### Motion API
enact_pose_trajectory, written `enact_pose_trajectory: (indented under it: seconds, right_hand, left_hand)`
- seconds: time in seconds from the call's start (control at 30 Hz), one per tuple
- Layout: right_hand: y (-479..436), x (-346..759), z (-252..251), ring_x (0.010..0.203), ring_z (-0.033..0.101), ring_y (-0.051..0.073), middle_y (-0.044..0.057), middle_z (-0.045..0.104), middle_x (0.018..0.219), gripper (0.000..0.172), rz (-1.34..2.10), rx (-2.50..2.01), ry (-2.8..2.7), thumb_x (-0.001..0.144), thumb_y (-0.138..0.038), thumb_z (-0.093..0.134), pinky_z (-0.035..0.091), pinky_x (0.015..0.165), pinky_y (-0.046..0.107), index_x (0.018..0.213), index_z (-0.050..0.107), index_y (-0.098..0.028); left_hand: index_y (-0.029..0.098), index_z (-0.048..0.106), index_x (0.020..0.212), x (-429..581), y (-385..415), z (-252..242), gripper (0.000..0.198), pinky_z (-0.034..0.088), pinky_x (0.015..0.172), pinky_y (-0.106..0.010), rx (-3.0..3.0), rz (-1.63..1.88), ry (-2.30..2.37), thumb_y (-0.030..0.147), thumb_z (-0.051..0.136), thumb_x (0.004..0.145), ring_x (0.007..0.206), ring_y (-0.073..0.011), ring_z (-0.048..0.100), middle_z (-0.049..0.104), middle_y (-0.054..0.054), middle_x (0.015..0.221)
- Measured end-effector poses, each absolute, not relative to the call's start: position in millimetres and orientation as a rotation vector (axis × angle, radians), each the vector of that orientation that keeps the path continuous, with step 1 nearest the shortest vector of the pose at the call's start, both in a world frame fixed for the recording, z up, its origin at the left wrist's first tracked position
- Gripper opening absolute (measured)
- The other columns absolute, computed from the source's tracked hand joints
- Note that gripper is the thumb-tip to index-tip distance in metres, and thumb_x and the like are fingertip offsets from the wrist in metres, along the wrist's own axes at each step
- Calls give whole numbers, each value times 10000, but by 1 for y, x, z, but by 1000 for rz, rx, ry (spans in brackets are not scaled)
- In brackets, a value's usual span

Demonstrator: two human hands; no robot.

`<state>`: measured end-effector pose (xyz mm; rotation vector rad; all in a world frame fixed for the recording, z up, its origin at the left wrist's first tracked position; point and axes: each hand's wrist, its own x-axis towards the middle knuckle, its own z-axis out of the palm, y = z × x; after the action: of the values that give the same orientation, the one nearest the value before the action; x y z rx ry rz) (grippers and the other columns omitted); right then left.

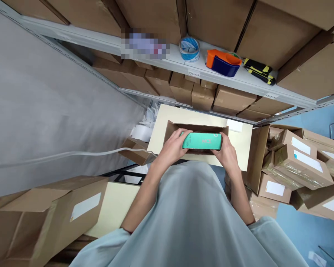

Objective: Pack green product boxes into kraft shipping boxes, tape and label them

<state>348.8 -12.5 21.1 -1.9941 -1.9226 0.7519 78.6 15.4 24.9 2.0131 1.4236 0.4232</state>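
A green box (202, 141) with pale lettering is held level between my two hands, over the opening of a brown cardboard box (169, 130). My left hand (176, 146) grips its left end, fingers along the far edge. At its right end, my right hand (225, 150) is closed around the corner. The cardboard box stands on a cream table (163, 115), and its inside is mostly hidden by the green box and my hands.
Blue tape (189, 49), an orange and navy tape dispenser (223, 63) and black-yellow cutters (258, 70) lie on a shelf (172, 55) ahead. Packed cartons (303, 167) are piled right. An open carton (75, 207) stands at lower left. A white cable (100, 152) runs along the left.
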Motion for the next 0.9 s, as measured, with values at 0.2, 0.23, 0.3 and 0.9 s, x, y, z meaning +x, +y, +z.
enact_pose_trajectory:
  seconds: [0.2, 0.23, 0.3, 0.9]
  right_hand:
    - [-12, 351, 15, 1164, 773, 374, 171, 650, 1552, 786, 802, -1988, -1878, 955, -358, 700, 653, 886, 510, 1680, 415, -252]
    - [-14, 352, 14, 1124, 783, 361, 172, 655, 1542, 776, 812, -1992, -1861, 970, -381, 689, 653, 871, 506, 1685, 414, -255]
    - [-16, 356, 14, 1068, 795, 341, 175, 668, 1515, 730, 815, -2009, -1829, 993, -416, 664, 648, 848, 492, 1669, 449, -248]
    - [-24, 399, 0, 665, 653, 219, 87, 806, 946, 488, 820, -2319, -1561, 1051, -615, 489, 422, 729, 340, 1010, 758, -210]
  left_hand:
    - [297, 540, 1589, 70, 17, 18, 744, 510, 1263, -508, 2011, 513, 1482, 160, 773, 895, 1499, -335, 561, 565, -112, 1581]
    - [293, 533, 1593, 66, 17, 19, 735, 499, 1274, -507, 2000, 531, 1502, 188, 781, 909, 1506, -331, 557, 566, -112, 1588]
    - [285, 533, 1587, 57, 18, 21, 689, 495, 1274, -496, 1977, 559, 1550, 223, 768, 942, 1481, -319, 582, 590, -110, 1566]
    - [169, 527, 1576, 32, 1, -29, 601, 567, 1073, -466, 1505, 365, 2160, 319, 645, 1006, 1196, -341, 753, 816, -130, 1225]
